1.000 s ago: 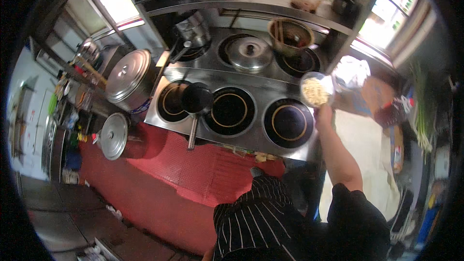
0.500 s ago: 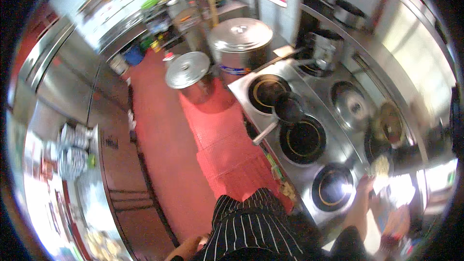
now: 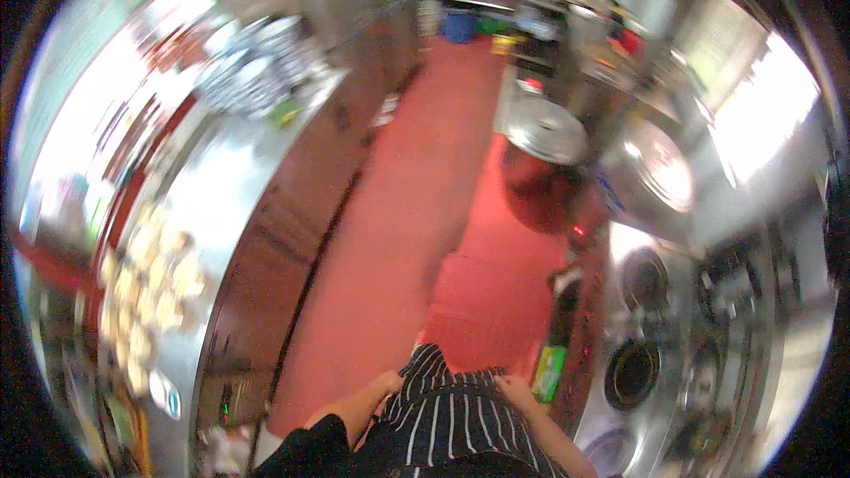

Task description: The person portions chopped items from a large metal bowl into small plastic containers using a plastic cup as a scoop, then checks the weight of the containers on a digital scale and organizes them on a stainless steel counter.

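A black apron with white stripes (image 3: 456, 420) hangs in front of me at the lower middle, its upper edge bunched and spread. My left hand (image 3: 383, 384) is closed on the apron's left edge. At the opposite edge, my right hand (image 3: 517, 391) pinches the cloth. The fingertips of both hands are partly hidden by the folds, and the picture is smeared by motion.
On the left, a steel counter (image 3: 226, 159) bears many pale dough-like pieces (image 3: 155, 279) and stacked bluish dishes (image 3: 252, 71). A red floor runs ahead. To the right stand a lidded pot (image 3: 547, 131), a larger lidded pot (image 3: 657, 164) and a stove (image 3: 611, 327).
The view has swung left, from the stove towards the counter. My right hand has left the far side of the stove and come to the apron; my left hand has risen to it.
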A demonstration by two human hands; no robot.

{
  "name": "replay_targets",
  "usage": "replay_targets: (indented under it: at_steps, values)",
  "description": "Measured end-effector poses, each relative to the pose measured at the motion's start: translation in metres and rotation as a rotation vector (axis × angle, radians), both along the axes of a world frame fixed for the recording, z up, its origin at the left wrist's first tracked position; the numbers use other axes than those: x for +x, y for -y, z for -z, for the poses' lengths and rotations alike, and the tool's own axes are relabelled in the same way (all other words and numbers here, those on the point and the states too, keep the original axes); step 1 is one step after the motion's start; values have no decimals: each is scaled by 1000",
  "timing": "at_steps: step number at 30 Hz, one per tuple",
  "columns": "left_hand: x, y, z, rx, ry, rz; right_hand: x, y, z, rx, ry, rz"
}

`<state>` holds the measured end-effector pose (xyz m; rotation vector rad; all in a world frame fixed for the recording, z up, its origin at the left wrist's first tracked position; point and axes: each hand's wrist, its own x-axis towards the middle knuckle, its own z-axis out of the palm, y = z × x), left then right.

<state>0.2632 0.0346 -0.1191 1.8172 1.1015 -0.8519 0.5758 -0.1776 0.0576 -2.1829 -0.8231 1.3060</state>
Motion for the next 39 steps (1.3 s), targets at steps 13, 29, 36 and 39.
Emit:
replay_targets:
  at_steps: [13, 29, 36, 39]
  values:
    - [-154, 85, -25, 81, 151, -1127, 60, -95, 131, -226, 192, -624]
    - [-239, 1, -106, 1, -31, -1689, -243, -537, 97, 189, -75, -911]
    - [-308, -76, -174, 580, 295, -2170, -488, -644, -42, 743, -160, -1094]
    - [-358, -111, -197, 902, 111, -1845, -563, -671, -86, 753, -58, -1216]
